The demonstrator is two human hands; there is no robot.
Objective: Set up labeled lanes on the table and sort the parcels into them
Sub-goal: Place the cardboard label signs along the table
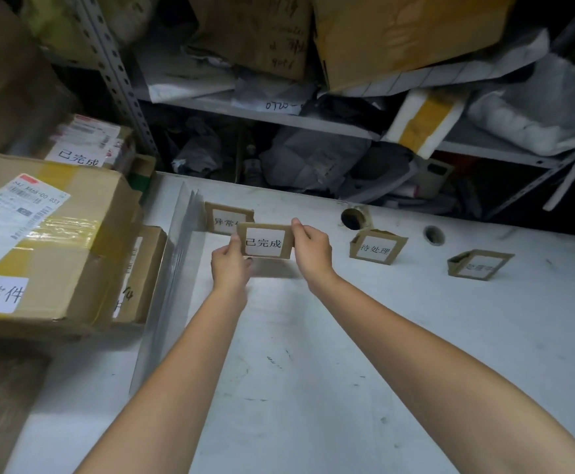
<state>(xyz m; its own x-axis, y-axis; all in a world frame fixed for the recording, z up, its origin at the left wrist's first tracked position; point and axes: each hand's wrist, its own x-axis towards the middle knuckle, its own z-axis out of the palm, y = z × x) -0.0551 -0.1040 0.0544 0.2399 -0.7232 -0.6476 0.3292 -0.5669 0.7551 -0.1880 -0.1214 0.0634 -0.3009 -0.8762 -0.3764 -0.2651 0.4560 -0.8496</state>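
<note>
A cardboard sign (265, 242) with a white label reading 已完成 is held upright just above the white table (347, 354). My left hand (230, 265) pinches its left edge and my right hand (313, 248) pinches its right edge. Behind it stands another cardboard sign (226, 217), partly hidden. Two more signs stand to the right, one reading 待处理 (376, 248) and one farther right (477, 266) with blurred text. Cardboard parcels are stacked at the left, a large one (50, 254) tagged 异常件 and a smaller one (86, 145) tagged 已完成.
A clear upright divider sheet (173, 268) runs along the table's left side beside a thin box (142, 271). Two round holes (353, 217) (433, 235) pierce the tabletop near the back. Metal shelves (279, 114) crammed with bags and boxes rise behind.
</note>
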